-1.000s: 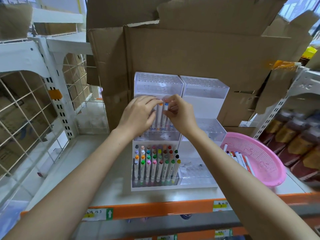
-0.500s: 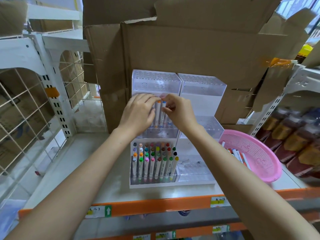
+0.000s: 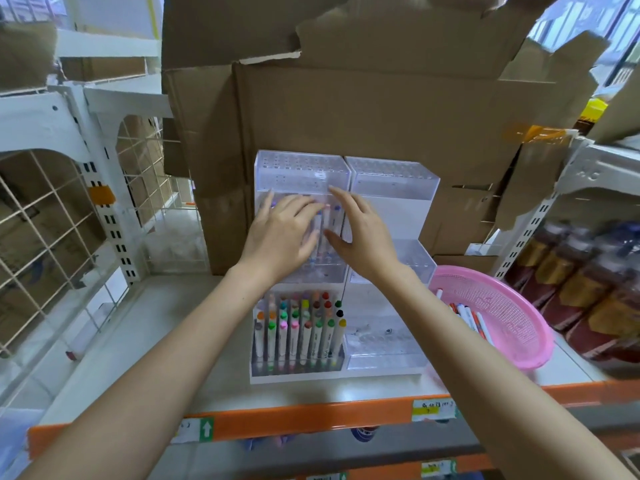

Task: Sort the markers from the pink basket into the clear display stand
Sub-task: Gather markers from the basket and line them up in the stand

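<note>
My left hand (image 3: pixel 280 237) has its fingers (image 3: pixel 294 209) straight and fanned out, with the back of the hand toward me. My right hand (image 3: pixel 362 237) is just as loose, its fingers (image 3: pixel 343 206) straight and raised and the thumb out to the side. Neither hand pinches or curls round anything.

In the narrow gap between my hands stand a few upright markers (image 3: pixel 327 221). They sit in the middle tier of the clear display stand (image 3: pixel 301 168), on its left half. My left fingertips are just beside their caps and my right thumb is just beside their barrels. Through the blur I cannot tell whether skin touches them.

Below my wrists, the lowest tier of the same half holds a packed block of capped markers (image 3: pixel 301 327), all upright, with caps in many colours.

The pink basket (image 3: pixel 502 306) sits just beside the stand on my right. Loose markers (image 3: pixel 465 313) lie flat in it, partly hidden by my right forearm.

Stand and basket rest on a pale shelf (image 3: pixel 173 323) with an orange front edge. A cardboard box (image 3: pixel 381 109) stands right behind the stand. There are brown bottles (image 3: pixel 571 282) past the basket and a wire grid (image 3: pixel 41 216) off to my left.
</note>
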Available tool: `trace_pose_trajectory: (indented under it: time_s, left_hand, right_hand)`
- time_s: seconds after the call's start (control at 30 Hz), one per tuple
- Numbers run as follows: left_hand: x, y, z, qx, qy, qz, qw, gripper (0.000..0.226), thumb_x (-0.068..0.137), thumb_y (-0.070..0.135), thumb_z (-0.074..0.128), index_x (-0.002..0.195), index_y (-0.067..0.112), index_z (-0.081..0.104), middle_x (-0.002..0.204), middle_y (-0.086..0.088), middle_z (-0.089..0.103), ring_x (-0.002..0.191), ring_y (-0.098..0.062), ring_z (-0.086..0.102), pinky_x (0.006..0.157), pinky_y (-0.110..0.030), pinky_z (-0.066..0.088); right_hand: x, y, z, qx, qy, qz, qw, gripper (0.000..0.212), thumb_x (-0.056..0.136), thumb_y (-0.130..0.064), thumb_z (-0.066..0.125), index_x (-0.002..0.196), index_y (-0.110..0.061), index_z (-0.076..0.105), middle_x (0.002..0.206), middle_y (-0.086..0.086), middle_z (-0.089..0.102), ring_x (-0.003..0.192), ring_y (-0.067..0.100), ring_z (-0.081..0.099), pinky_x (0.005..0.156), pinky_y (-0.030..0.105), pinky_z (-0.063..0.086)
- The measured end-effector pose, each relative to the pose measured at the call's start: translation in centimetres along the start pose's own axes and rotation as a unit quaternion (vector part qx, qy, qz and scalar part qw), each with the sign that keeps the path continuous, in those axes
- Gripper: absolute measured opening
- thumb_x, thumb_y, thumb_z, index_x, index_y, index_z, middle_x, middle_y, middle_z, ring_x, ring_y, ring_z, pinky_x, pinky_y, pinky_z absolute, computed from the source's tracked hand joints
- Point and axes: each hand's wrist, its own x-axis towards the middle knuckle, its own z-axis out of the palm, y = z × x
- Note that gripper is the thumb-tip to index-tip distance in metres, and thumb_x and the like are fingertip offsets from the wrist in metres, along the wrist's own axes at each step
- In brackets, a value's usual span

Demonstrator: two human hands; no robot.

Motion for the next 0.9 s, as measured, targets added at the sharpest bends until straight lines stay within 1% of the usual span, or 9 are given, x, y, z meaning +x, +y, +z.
trace_pose_trajectory:
  time_s: [0.1,0.2,0.3,0.4,0.5,0.57,0.63,0.77,0.9]
  left_hand:
    - [0.5,2.6,0.5,0.036,-0.028,-0.004,0.999,0.058,0.092,0.041,0.051,0.143,0.018,0.039,0.147,-0.002,0.042,0.138,-0.018,0.034,0.116,-0.048,0.009]
    - [1.2,5.7,1.6,0.040,-0.043,-0.002,0.998,0.061,0.092,0.044,0.051,0.144,0.016,0.036,0.149,-0.006,0.038,0.140,-0.022,0.030,0.116,-0.049,0.008]
    - [1.9,9.4,3.1,0.019,-0.057,0.013,0.998,0.061,0.090,0.041,0.055,0.143,0.014,0.038,0.146,-0.009,0.041,0.138,-0.025,0.032,0.115,-0.047,0.017]
    - [2.4,13.3,4.9,-0.017,-0.064,0.036,0.997,0.061,0.087,0.036,0.060,0.139,0.010,0.043,0.141,-0.012,0.046,0.132,-0.029,0.040,0.109,-0.043,0.029]
    - [2.8,17.1,6.9,-0.049,-0.083,0.053,0.994,0.058,0.085,0.033,0.062,0.135,0.010,0.048,0.139,-0.014,0.048,0.128,-0.031,0.045,0.103,-0.042,0.036]
    - [3.1,19.2,8.1,-0.068,-0.084,0.064,0.992,0.056,0.081,0.031,0.067,0.130,0.008,0.053,0.134,-0.015,0.053,0.123,-0.033,0.050,0.099,-0.042,0.041]
    - [3.4,21.1,9.4,-0.077,-0.082,0.076,0.991,0.054,0.079,0.030,0.069,0.126,0.006,0.056,0.129,-0.016,0.056,0.120,-0.035,0.052,0.097,-0.043,0.044]
    - [3.7,24.5,12.1,-0.070,-0.098,0.093,0.988,0.052,0.084,0.034,0.061,0.129,0.010,0.054,0.135,-0.013,0.052,0.127,-0.029,0.046,0.100,-0.041,0.039]
    - [3.7,27.1,14.7,-0.050,-0.176,0.085,0.979,0.054,0.092,0.038,0.049,0.140,0.015,0.038,0.150,-0.007,0.034,0.138,-0.024,0.029,0.107,-0.036,0.028]
  right_hand:
    - [-1.3,1.5,-1.5,-0.001,-0.018,0.016,1.000,0.070,0.087,-0.024,0.067,0.148,-0.019,0.033,0.142,0.003,0.046,0.128,0.025,0.045,0.098,0.037,0.042]
    - [-3.1,3.6,-3.3,-0.015,-0.035,0.021,0.999,0.071,0.086,-0.025,0.065,0.148,-0.022,0.032,0.147,0.001,0.041,0.129,0.025,0.044,0.100,0.038,0.043]
    - [-5.6,6.1,-5.2,-0.029,-0.041,0.047,0.998,0.072,0.085,-0.022,0.065,0.148,-0.021,0.031,0.148,0.001,0.039,0.129,0.024,0.043,0.097,0.032,0.040]
    - [-8.2,8.8,-7.1,-0.045,-0.053,0.074,0.995,0.070,0.084,-0.020,0.065,0.147,-0.016,0.034,0.147,0.005,0.040,0.130,0.024,0.042,0.101,0.029,0.036]
    - [-10.8,11.9,-8.8,-0.057,-0.065,0.114,0.990,0.070,0.083,-0.020,0.065,0.146,-0.016,0.036,0.147,0.005,0.040,0.130,0.023,0.042,0.102,0.031,0.038]
    - [-12.4,14.0,-9.8,-0.068,-0.080,0.136,0.985,0.069,0.084,-0.024,0.064,0.146,-0.018,0.035,0.148,0.005,0.038,0.133,0.023,0.040,0.105,0.038,0.040]
    - [-13.8,15.8,-10.7,-0.081,-0.088,0.151,0.981,0.065,0.086,-0.029,0.061,0.146,-0.019,0.035,0.149,0.004,0.037,0.134,0.022,0.039,0.104,0.039,0.041]
    - [-16.1,18.3,-12.2,-0.089,-0.109,0.175,0.974,0.058,0.089,-0.028,0.057,0.143,-0.019,0.037,0.149,0.001,0.037,0.133,0.019,0.038,0.099,0.031,0.039]
    - [-17.7,20.8,-11.9,-0.091,-0.166,0.218,0.957,0.057,0.088,-0.027,0.057,0.141,-0.017,0.039,0.144,0.004,0.041,0.129,0.025,0.043,0.099,0.039,0.042]
